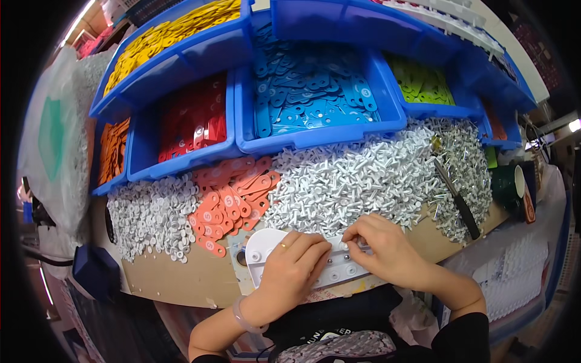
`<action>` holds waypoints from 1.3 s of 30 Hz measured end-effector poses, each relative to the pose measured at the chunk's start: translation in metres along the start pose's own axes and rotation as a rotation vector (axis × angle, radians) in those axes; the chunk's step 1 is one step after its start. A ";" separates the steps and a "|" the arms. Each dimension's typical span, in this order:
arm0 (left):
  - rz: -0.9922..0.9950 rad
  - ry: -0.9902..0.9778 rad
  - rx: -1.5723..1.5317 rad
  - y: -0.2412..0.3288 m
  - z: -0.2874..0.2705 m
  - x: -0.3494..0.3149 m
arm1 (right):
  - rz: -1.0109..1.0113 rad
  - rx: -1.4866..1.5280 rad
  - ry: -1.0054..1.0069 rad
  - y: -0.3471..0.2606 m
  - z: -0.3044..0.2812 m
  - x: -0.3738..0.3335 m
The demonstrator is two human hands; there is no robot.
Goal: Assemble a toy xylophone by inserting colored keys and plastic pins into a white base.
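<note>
A white plastic board [334,277] with a rounded left end and rows of round sockets lies at the table's front edge. My left hand [289,266] rests over its left half, fingers bent and pressed together near the far edge; what they pinch, if anything, is hidden. Over the board's right part, my right hand [382,249] is closed in a pinch, thumb against forefinger, on something too small to make out. Small metal pieces show in some sockets between the hands. Just beyond the board spreads a large heap of white plastic rivets [345,181].
Coral tags [233,199] and white round caps [151,215] are heaped on the left. Blue bins [321,136] behind hold yellow, red, blue, green and orange tags. At right, a black-handled tool [463,212] lies on metal screws [475,172], beside a dark green cup [508,184].
</note>
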State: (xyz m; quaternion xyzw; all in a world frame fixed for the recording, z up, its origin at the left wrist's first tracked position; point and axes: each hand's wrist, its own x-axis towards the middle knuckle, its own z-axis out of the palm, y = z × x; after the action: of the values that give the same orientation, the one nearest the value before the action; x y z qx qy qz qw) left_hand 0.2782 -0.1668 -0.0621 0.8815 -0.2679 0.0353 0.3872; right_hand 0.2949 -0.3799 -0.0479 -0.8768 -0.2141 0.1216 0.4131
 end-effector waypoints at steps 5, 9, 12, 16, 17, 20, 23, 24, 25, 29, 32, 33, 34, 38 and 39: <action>0.292 -0.125 0.268 -0.006 -0.012 -0.005 | -0.153 -0.064 0.080 0.006 0.004 -0.008; 0.368 -0.155 0.317 -0.007 -0.011 -0.006 | -0.209 -0.180 0.118 0.000 0.010 -0.007; 0.404 -0.229 0.364 -0.004 -0.015 -0.005 | -0.207 -0.273 0.078 -0.006 0.009 -0.005; 0.284 -0.218 0.183 -0.008 -0.017 -0.009 | -0.287 -0.217 0.077 0.007 0.012 -0.005; 0.271 -0.202 0.163 -0.009 -0.018 -0.012 | -0.267 -0.194 0.105 0.008 0.011 -0.007; 0.271 -0.199 0.177 -0.008 -0.021 -0.004 | -0.239 -0.210 0.130 0.006 0.012 -0.011; 0.258 -0.162 0.219 -0.010 -0.020 -0.005 | -0.319 -0.319 0.154 0.011 0.012 -0.015; 0.260 -0.161 0.217 -0.010 -0.020 -0.006 | -0.408 -0.388 0.177 0.014 0.012 -0.016; 0.265 -0.154 0.235 -0.010 -0.020 -0.008 | -0.410 -0.390 0.176 0.015 0.011 -0.017; 0.248 -0.103 0.180 -0.018 -0.014 -0.014 | -0.425 -0.377 0.169 0.016 0.010 -0.021; 0.180 -0.096 0.111 -0.012 -0.015 -0.011 | -0.398 -0.321 0.161 0.010 0.008 -0.020; 0.176 -0.096 0.109 -0.009 -0.013 -0.007 | -0.364 -0.277 0.158 0.009 0.009 -0.019; 0.200 -0.088 0.125 -0.006 -0.010 0.000 | -0.365 -0.277 0.153 0.008 0.009 -0.017; 0.269 -0.090 0.193 -0.002 0.001 0.006 | -0.270 -0.236 0.169 0.005 0.009 -0.011; 0.254 -0.100 0.205 -0.002 0.000 0.005 | -0.277 -0.263 0.153 0.004 0.009 -0.011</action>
State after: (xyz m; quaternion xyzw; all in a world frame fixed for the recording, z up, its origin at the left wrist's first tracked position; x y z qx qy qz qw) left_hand 0.2835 -0.1680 -0.0616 0.8762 -0.3909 0.0670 0.2738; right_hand 0.2832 -0.3813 -0.0566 -0.8919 -0.3149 -0.0323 0.3229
